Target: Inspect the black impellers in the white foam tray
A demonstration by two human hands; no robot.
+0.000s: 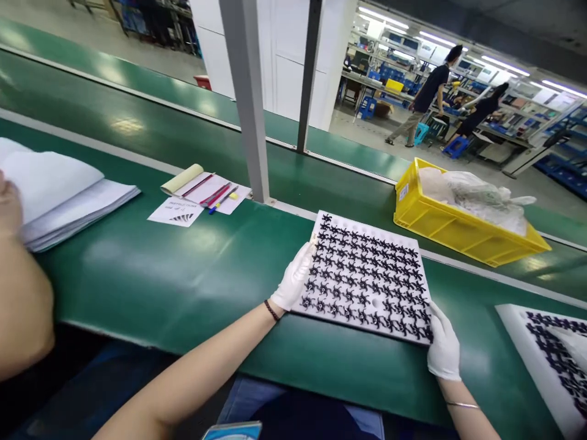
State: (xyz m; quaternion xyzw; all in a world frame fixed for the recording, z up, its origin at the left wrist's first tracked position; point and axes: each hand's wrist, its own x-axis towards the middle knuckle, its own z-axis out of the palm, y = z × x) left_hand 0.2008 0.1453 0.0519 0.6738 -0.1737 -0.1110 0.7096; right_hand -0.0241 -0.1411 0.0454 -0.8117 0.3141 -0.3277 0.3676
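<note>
A white foam tray (376, 304) with rows of small black star-shaped, fan-like parts (353, 266) lies before me on the green bench. Along its left edge, my left hand (296, 278), in a white glove, grips the side. My right hand (444, 345), gloved too, clasps the lower right corner. One hole near the tray's lower middle holds no part, and the holes along the far edge are mostly bare. The undersides of both hands' grips are hidden.
A yellow crate (463, 241) holding plastic bags stands behind the tray. Another foam tray (527, 342) with black parts lies at right, a white glove over it. Pens and a notepad (183, 178) lie by a grey post (250, 110). At left, a person's arm (22, 293) is beside papers (59, 189).
</note>
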